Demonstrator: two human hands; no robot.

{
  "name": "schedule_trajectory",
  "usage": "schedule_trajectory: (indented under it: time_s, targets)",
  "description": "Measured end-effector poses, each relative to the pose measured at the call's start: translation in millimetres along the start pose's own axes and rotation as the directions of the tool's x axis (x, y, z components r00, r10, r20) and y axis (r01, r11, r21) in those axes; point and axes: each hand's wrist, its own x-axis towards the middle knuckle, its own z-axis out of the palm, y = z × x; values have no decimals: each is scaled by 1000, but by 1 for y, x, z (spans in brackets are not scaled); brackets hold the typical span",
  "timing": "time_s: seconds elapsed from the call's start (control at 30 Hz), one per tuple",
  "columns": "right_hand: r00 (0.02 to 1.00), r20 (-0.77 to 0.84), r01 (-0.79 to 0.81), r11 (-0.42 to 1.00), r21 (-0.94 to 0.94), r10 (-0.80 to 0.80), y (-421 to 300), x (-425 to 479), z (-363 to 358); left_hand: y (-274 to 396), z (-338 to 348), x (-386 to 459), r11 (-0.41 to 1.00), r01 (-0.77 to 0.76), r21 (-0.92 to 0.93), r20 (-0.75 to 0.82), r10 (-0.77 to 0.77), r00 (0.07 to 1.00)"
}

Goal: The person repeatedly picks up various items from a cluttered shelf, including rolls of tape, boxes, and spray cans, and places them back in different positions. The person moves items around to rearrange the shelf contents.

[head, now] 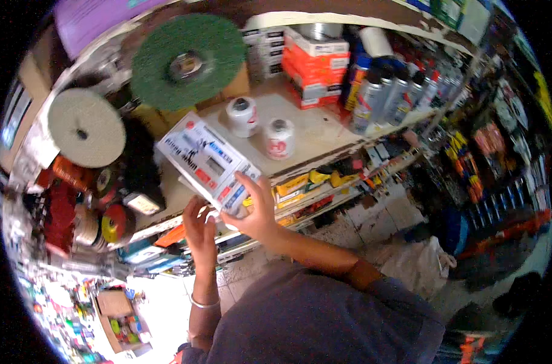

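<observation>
A white cardboard box (207, 159) with printed writing is tilted above the shelf's front edge. My right hand (258, 209) grips its lower right end, with fingers along the side and thumb near the bottom corner. My left hand (201, 232) is raised by the box's lower edge, fingers curled; blur hides whether it pinches a white flap there. Just beyond the box, two white cylindrical containers with grey tops, one at the back (242, 117) and one closer (279, 140), stand upright on the shelf (317, 132).
A large green grinding wheel (157, 68) and a pale disc (87, 129) stand at left. An orange-and-white box (314, 68) and several spray cans (371, 100) line the shelf's right side. Yellow packages (294, 186) fill a lower shelf. A plastic bag (417, 264) lies on the floor at right.
</observation>
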Motion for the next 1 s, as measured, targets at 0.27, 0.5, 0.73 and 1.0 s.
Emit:
schedule_trajectory:
  time_s: [0.27, 0.5, 0.73, 1.0]
  targets:
    - [972, 197, -122, 991, -56, 131, -5, 11, -3, 12, 4, -4, 941, -64, 331, 145, 16, 989]
    - [783, 587, -439, 853, 283, 208, 31, 53, -31, 8, 7, 17, 842, -102, 531, 84, 67, 994]
    - [758, 618, -389, 905, 172, 209, 45, 53, 6, -11, -27, 51, 919, -89, 384, 122, 45, 992]
    - [742, 619, -395, 914, 93, 257, 25, 53, 23, -15, -37, 52, 883, -6, 470, -17, 16, 1000]
